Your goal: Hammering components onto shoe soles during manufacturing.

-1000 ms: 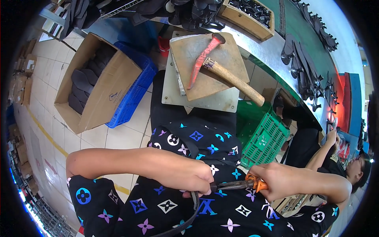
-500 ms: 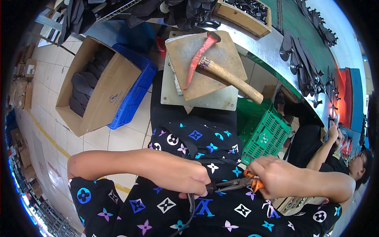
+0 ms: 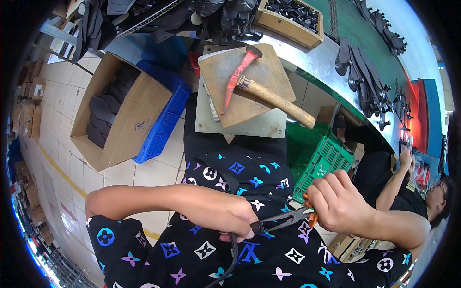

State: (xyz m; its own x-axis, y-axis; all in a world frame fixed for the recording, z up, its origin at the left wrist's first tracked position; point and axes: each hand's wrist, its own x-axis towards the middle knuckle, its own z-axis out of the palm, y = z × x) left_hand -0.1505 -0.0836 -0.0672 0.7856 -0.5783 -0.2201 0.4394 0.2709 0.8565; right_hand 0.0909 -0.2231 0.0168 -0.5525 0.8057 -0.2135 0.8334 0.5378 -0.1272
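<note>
Against my patterned black top, my left hand [image 3: 233,218] is closed on a dark strap [image 3: 233,254], whose loose length hangs below the fingers. A small black end piece [image 3: 257,227] pokes out beside the thumb; most of what the hand holds is hidden. My right hand [image 3: 338,201] grips a pair of pliers [image 3: 290,217] by orange handles. The jaws point left and look slightly apart, their tips at the black end piece. Ahead of both hands, a hammer [image 3: 276,100] with a red curved head and wooden handle rests on a tan board [image 3: 216,72].
Left stands a cardboard box [image 3: 132,120] of dark soles, against a blue crate [image 3: 161,132]. A green crate [image 3: 324,165] sits at right. The bench [image 3: 307,60] holds a wooden box [image 3: 288,25] of small black parts and heeled soles [image 3: 357,72]. A co-worker [image 3: 408,192] sits far right.
My right hand has risen a little and its fingers have loosened and spread on the handles. The pliers' jaws have parted more. My left hand stays nearly in place.
</note>
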